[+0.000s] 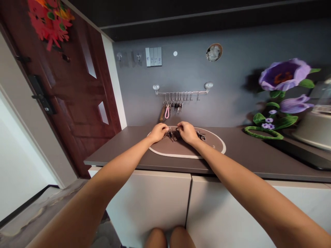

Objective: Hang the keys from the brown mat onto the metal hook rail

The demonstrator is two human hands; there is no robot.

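Note:
Both of my hands are over a brown oval mat (178,150) with a pale rim on the dark counter. My left hand (158,133) pinches a bunch of keys (171,135) that hangs or lies between the two hands. The fingers of my right hand (187,132) are bent together on something dark, too small to make out. More metal keys (201,136) lie on the mat, just right of my right wrist. Above the hands, several key bunches (177,106) and a pink loop (167,111) hang from a clear hook rail (183,92) on the grey wall.
At the right stand purple artificial flowers (284,77) with a green ring base (263,133), beside a pale domed appliance (317,127). A dark shelf (196,20) overhangs the counter (240,148). A red-brown door (74,89) is at the left.

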